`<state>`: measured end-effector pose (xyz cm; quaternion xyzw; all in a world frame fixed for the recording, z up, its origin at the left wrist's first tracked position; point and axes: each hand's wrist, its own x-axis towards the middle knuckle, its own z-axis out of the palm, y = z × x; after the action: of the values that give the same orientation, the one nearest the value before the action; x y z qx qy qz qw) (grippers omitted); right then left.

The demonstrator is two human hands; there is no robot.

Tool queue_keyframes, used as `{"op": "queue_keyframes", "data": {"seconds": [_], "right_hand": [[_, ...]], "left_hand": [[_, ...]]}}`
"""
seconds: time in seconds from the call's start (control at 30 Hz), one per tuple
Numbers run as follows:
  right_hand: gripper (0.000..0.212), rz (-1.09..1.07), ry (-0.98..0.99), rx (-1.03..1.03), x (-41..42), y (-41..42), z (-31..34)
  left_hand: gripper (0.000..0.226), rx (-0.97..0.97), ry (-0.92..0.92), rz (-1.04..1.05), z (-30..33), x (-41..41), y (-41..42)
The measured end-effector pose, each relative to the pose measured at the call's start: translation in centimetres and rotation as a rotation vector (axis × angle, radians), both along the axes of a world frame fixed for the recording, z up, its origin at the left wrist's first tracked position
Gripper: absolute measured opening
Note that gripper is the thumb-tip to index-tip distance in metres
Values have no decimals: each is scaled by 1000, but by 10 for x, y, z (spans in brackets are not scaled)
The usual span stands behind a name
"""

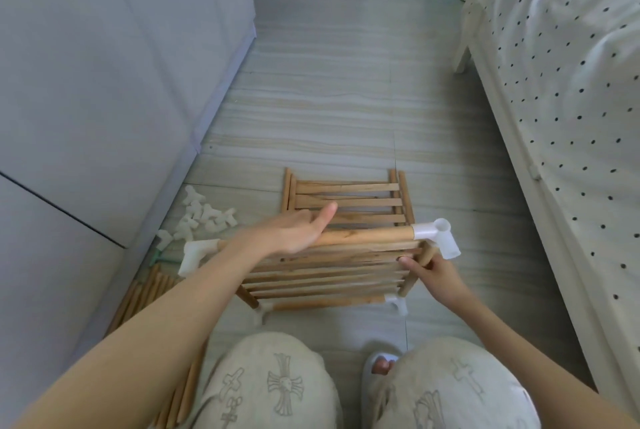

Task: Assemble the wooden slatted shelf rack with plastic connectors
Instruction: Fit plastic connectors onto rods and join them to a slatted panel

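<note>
1. Grey-and-beige striped floor tiles [329, 89] run between a pale grey cabinet [104, 82] on the left and a bed with a dotted white cover [571, 65] on the right.
2. Near the middle of the floor, the person holds a partly built slatted shelf [325, 276] raised in front of the knees, with white plastic connectors on its corners: far right [437, 236], far left [194, 255], near left [262, 312] and near right [398, 304].
3. Behind it a second slatted panel [346, 196] lies flat on the tiles.
4. A bundle of loose wooden rods [145, 293] lies along the foot of the cabinet, at the person's left.
5. The left hand [298, 229] rests on the shelf's far top rod [367, 236], thumb straight and pointing away; the fingers fall behind the rod, so whether they curl around it cannot be told.
6. The right hand [434, 273] grips the right side rod just below the far right connector, fingers curled around it.
7. A heap of spare white connectors [204, 217] sits by the cabinet's edge.
</note>
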<state>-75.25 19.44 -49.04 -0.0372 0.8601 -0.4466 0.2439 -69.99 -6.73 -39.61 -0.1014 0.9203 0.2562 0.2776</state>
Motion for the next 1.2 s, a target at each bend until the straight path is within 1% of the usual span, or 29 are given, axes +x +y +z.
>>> {"op": "queue_keyframes", "data": {"seconds": [0.07, 0.13, 0.17, 0.23, 0.27, 0.3, 0.33, 0.37, 0.4, 0.43, 0.47, 0.5, 0.53, 0.6, 0.67, 0.7, 0.73, 0.8, 0.9, 0.97, 1.03, 1.1, 1.2], "right_hand": [[19, 26, -3, -13, -1, 3, -3], [4, 95, -37, 10, -4, 9, -2], [2, 142, -74, 52, -5, 15, 0], [12, 187, -134, 133, -8, 28, 8], [18, 124, -149, 106, -10, 34, 16], [21, 2, -152, 22, -11, 39, 27], [23, -130, -111, -90, -12, 41, 41], [24, -228, -22, -191, -14, 39, 57], [24, -263, 83, -239, -18, 34, 74], [25, -224, 185, -247, -20, 26, 90], [26, -132, 280, -222, -20, 15, 104], [29, -7, 363, -154, -19, 1, 114], [34, 140, 425, -42, -16, -12, 121], [46, 431, 509, 278, -11, -36, 121], [61, 600, 549, 583, -11, -48, 113], [67, 639, 535, 662, -13, -50, 108], [70, 667, 493, 694, -17, -52, 105], [77, 718, 400, 691, -22, -54, 101], [82, 761, 333, 681, -28, -57, 99], [79, 778, 269, 675, -31, -60, 98], [79, 773, 221, 665, -34, -63, 99], [86, 756, 247, 655, -35, -63, 95], [99, 758, 371, 674, -34, -63, 91]], "left_hand": [[80, -49, 21, -33, -4, -2, 9], [80, -82, 55, -48, -10, -4, 13], [80, -101, 70, -40, -12, -5, 13], [81, -138, 113, -31, -13, -4, 11], [85, -157, 149, -32, -13, -4, 9], [90, -170, 188, -30, -14, -4, 7], [97, -174, 223, -26, -14, -4, 6], [102, -173, 243, -23, -15, -3, 6], [104, -172, 250, -24, -16, -2, 5], [104, -173, 246, -28, -15, 0, 4], [101, -181, 238, -30, -14, 3, 2], [96, -196, 234, -29, -13, 5, -1], [93, -208, 226, -23, -10, 9, -5], [91, -233, 188, -1, -6, 16, -19], [85, -269, 121, 29, -1, 27, -38], [82, -281, 77, 49, 1, 32, -48], [80, -284, 30, 67, 3, 37, -57], [77, -253, -48, 83, 5, 43, -68], [64, -176, -93, 81, 4, 37, -72], [50, -154, -80, 90, -1, 33, -74], [48, -207, -2, 75, -6, 33, -75], [47, -292, 71, 15, -10, 33, -75], [45, -335, 102, -51, -12, 33, -75]]}}
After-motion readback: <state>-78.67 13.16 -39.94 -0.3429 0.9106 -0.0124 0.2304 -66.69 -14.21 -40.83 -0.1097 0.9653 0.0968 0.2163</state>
